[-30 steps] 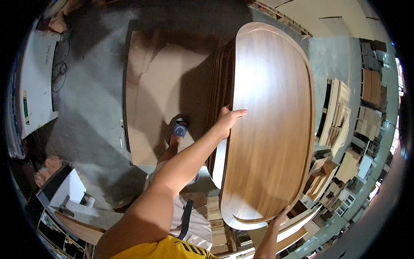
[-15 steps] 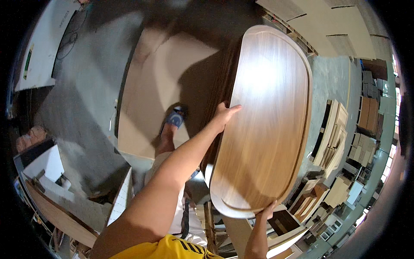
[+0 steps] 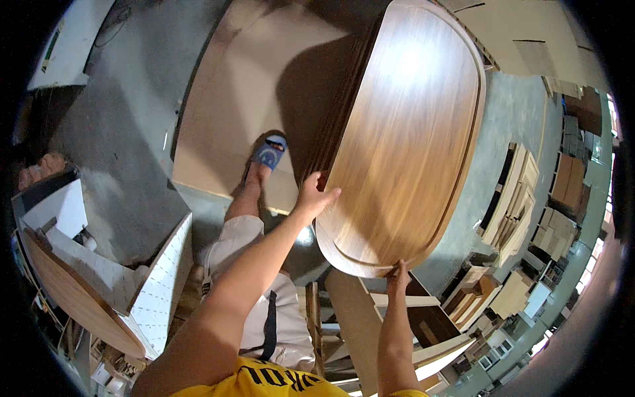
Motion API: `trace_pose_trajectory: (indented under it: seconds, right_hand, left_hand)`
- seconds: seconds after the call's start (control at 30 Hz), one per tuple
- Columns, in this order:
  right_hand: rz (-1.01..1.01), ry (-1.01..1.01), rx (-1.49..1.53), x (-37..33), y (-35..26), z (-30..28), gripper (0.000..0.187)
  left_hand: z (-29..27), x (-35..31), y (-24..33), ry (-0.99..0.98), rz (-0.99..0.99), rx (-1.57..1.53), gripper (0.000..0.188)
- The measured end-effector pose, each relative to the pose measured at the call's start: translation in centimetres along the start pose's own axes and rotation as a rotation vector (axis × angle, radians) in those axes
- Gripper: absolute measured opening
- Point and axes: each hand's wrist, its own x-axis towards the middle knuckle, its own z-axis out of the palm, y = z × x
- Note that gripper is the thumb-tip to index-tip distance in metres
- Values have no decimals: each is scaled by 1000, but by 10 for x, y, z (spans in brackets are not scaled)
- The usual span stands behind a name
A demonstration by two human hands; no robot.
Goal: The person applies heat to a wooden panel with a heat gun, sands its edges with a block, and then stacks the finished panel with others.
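A large wooden panel (image 3: 403, 152) with rounded corners and a groove along its curved rim lies wood-grain side up, glossy under a bright reflection. It tops a stack of similar panels (image 3: 347, 99), whose edges show on the left side. My left hand (image 3: 316, 200) grips the panel's left edge near the close end, thumb on top and fingers hidden below. My right hand (image 3: 398, 276) holds the close rounded rim, with its fingers mostly underneath.
A flat brown sheet (image 3: 225, 119) lies on the floor under my sandalled foot (image 3: 270, 153). Wooden frames (image 3: 512, 198) and cut boards stand along the right. A curved wooden piece (image 3: 79, 291) and white panels (image 3: 159, 291) sit at the lower left. Pale sheets (image 3: 529, 40) fill the far right corner.
My left hand has slid along the panel's left edge toward its close end. The panel appears higher in view, and my right hand stays at its close rim.
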Motion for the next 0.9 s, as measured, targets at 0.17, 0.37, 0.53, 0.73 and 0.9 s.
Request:
trace_pose_trajectory:
  seconds: [0.17,0.37,0.53,0.73,0.9]
  right_hand:
    - [44,-114,-189,4,1,-11,26]
    - [67,-30,-151,7,4,2,21]
    - [72,-52,-196,17,6,7,19]
    - [40,-44,-101,24,6,8,23]
    - [23,-73,-144,26,3,5,25]
  left_hand:
    - [0,8,-23,77,-3,62,82]
    - [-9,9,-36,69,87,242,89]
    - [-9,0,-37,29,91,262,96]
    - [-13,-4,-40,16,118,342,94]
    - [-18,-7,-32,44,124,346,84]
